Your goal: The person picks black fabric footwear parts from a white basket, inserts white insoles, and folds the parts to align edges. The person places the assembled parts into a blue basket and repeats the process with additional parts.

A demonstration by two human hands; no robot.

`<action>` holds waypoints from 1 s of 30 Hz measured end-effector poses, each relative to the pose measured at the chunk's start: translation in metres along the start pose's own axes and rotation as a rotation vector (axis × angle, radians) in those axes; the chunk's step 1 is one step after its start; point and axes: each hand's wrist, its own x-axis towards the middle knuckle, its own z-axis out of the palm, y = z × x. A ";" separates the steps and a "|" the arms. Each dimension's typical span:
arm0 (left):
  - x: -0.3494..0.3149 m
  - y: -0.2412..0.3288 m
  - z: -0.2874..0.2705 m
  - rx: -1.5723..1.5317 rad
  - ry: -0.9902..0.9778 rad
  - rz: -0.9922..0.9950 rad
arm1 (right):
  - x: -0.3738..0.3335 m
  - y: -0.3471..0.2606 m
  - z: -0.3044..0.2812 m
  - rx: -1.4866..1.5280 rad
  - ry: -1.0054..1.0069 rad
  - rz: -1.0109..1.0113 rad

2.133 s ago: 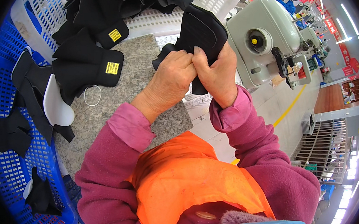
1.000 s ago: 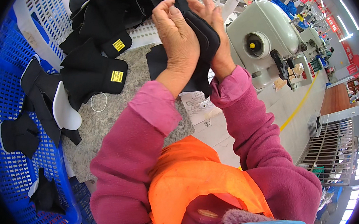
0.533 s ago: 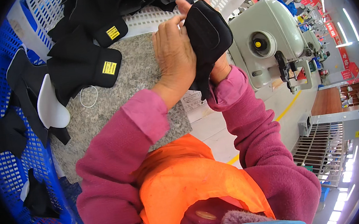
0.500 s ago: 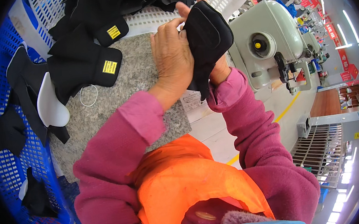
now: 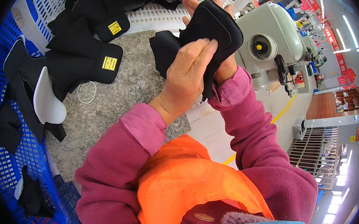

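Note:
A black padded fabric piece (image 5: 219, 29) with a rounded, stitched end lies over my right hand (image 5: 226, 68), hiding most of its palm. Beyond the piece's far edge, the right fingers stick out, stretched and apart. My left hand (image 5: 187, 75) presses its closed fingers onto the near left part of the same piece. A black flap (image 5: 165, 50) spreads out to the left behind the left hand. Both hands are raised over the right edge of a speckled grey stone tabletop (image 5: 120, 104).
Black fabric pieces with yellow labels (image 5: 109, 63) lie at the left, near a white curved plate (image 5: 47, 99) and a thin white loop (image 5: 87, 92). A blue basket (image 5: 35, 155) stands left, a white basket (image 5: 155, 19) behind. A pale green sewing machine (image 5: 270, 37) stands right.
My left hand has shifted right and nearer, its fingers now on the face of the black piece. A flap has come into view at left. More right fingers show beyond the piece.

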 end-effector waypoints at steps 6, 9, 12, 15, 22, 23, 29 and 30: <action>-0.017 0.004 -0.009 -0.032 -0.087 -0.161 | 0.009 0.008 -0.004 0.158 0.002 0.099; -0.018 0.010 -0.027 -0.068 -0.179 -0.112 | 0.010 0.010 -0.005 -0.255 -0.045 -0.112; -0.011 0.017 -0.038 -0.133 -0.148 -0.041 | 0.004 0.003 -0.006 0.221 -0.017 0.078; 0.002 0.010 -0.033 -0.064 -0.015 -0.107 | 0.001 -0.011 -0.005 0.006 0.022 0.109; -0.018 0.030 -0.035 -0.325 -0.537 -0.085 | -0.020 -0.031 0.007 0.074 -0.006 0.104; -0.015 0.029 -0.039 -0.292 -0.367 -0.083 | -0.022 -0.034 0.006 0.051 0.018 0.079; 0.050 -0.022 -0.032 -0.345 0.007 -0.603 | -0.044 -0.048 0.003 -0.548 -0.010 -0.124; 0.059 -0.031 -0.026 -0.362 -0.070 -0.582 | -0.047 -0.043 0.010 -0.521 0.022 -0.193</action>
